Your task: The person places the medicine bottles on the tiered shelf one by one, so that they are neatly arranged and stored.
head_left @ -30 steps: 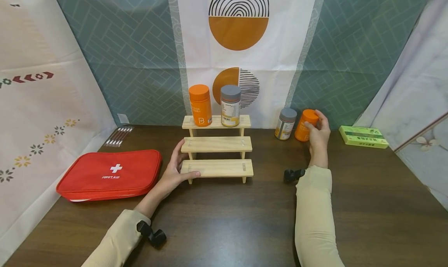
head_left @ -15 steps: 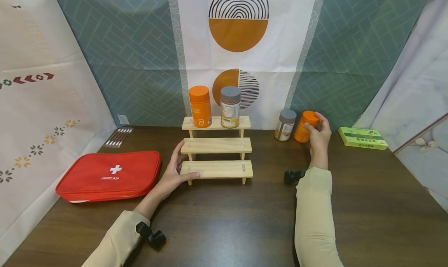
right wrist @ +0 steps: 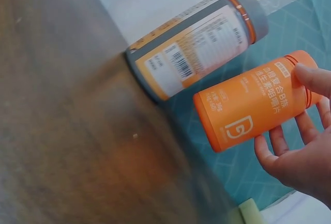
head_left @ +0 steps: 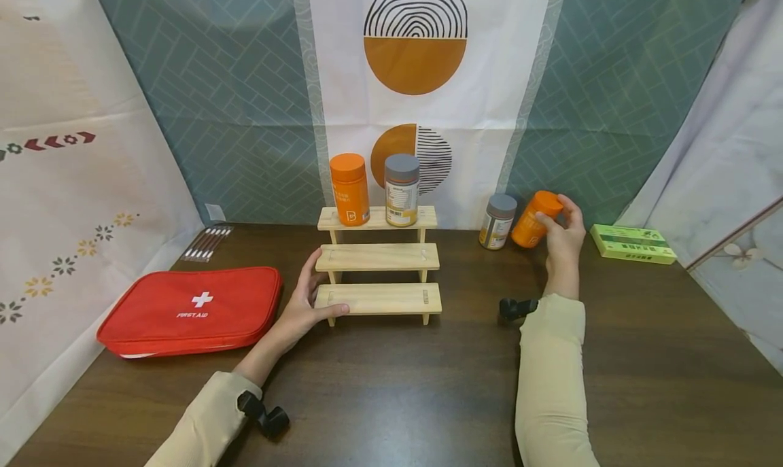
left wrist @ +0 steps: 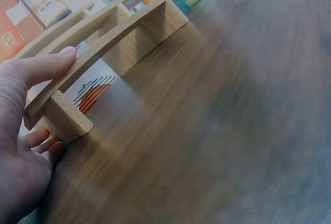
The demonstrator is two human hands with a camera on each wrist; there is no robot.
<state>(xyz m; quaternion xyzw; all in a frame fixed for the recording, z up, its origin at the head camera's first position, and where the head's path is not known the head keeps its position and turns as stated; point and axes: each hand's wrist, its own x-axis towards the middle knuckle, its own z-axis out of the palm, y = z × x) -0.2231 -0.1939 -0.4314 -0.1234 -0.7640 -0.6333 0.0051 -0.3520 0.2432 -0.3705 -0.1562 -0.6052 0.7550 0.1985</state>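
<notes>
My right hand [head_left: 564, 239] grips an orange pill bottle [head_left: 535, 221] near its cap, thumb on one side and fingers on the other. In the right wrist view the orange bottle [right wrist: 253, 102] tilts, its base off the table. Just left of it stands a grey-capped bottle [head_left: 498, 222]. My left hand [head_left: 302, 304] holds the left end of a three-step wooden rack [head_left: 379, 298], thumb over the lowest step and fingers behind. On the top step sit another orange bottle [head_left: 351, 192] and a second grey-capped bottle [head_left: 402, 192].
A red first aid bag [head_left: 189, 310] lies left of the rack, with a pack of cotton swabs [head_left: 208, 243] behind it. A green box [head_left: 633, 243] lies at the right. Fabric hangings [head_left: 257, 113] border the back of the table [head_left: 391, 392].
The orange bottle in my right hand has gone from upright to tilted, and its base has lifted. My left hand stays on the rack.
</notes>
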